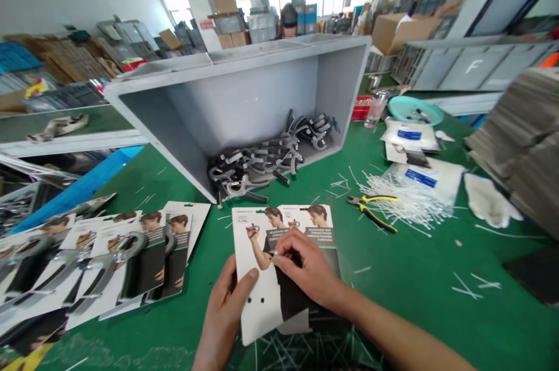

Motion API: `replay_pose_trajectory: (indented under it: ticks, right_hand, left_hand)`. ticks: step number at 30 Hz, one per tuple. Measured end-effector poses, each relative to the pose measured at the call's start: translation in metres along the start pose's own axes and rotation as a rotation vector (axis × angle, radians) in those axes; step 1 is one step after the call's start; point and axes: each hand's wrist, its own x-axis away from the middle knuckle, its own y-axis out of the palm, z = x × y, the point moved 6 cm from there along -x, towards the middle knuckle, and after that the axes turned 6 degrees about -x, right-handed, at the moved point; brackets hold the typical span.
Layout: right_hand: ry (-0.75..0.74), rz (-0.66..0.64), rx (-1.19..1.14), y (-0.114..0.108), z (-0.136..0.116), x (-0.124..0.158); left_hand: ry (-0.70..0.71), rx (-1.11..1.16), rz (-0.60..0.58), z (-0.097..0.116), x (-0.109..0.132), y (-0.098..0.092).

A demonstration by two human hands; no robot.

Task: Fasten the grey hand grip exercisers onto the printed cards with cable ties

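My left hand point(227, 301) grips the left edge of a printed backing card point(259, 315), thumb on its front. The card shows a person's arm and a black area, with small dark holes near its lower left. My right hand point(308, 266) is closed in a pinch over the middle of this card, and what its fingertips hold, if anything, is too small to make out. Another card point(325, 216) lies partly under the right hand. To the left, several cards with grey-and-black hand grip strengtheners point(133, 248) on them lie overlapping.
A grey crate point(257, 103) on its side holds loose hand grip strengtheners point(257, 164). On the right are white cable ties point(397, 199), yellow-black pliers point(373, 211), a white glove point(489, 199), a cyan plate point(414, 110) and stacked grey cardboard point(519, 132). Another person point(289, 21) is beyond the crate.
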Motion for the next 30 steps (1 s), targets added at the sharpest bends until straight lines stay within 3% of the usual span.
replay_pose_trajectory:
  ticks: [3, 6, 8, 10, 13, 15, 18, 22, 26, 30]
  right_hand:
    - [0.011, 0.056, -0.032, -0.018, -0.006, 0.012]
    - [-0.008, 0.058, 0.135, -0.059, 0.000, 0.017]
    - [0.056, 0.078, 0.403, -0.104, 0.018, 0.007]
    - [0.307, 0.116, 0.742, -0.161, 0.052, -0.013]
    - [0.479, 0.148, 0.884, -0.232, 0.094, -0.056]
    - [0.593, 0.160, 0.936, -0.262, 0.117, -0.082]
    - [0.738, 0.159, 0.948, -0.281, 0.146, -0.109]
    - [0.818, 0.138, 0.848, -0.283, 0.166, -0.128]
    - [0.768, 0.172, 0.662, -0.289, 0.157, -0.140]
    - [0.634, 0.252, 0.385, -0.290, 0.131, -0.138]
  left_hand:
    - [-0.123, 0.101, -0.031, -0.011, -0.007, 0.005]
    - [-0.187, 0.145, -0.082, -0.022, -0.013, 0.014]
    - [-0.162, 0.135, -0.150, -0.026, -0.018, 0.024]
    - [-0.109, 0.115, -0.213, -0.028, -0.022, 0.034]
    - [-0.027, 0.060, -0.240, -0.029, -0.028, 0.043]
    - [0.001, 0.021, -0.243, -0.031, -0.030, 0.045]
    - [-0.003, 0.005, -0.223, -0.033, -0.031, 0.044]
    - [-0.029, 0.057, -0.210, -0.031, -0.031, 0.044]
    - [-0.148, 0.157, -0.222, -0.034, -0.029, 0.045]
    - [-0.178, 0.344, -0.130, -0.042, -0.013, 0.030]
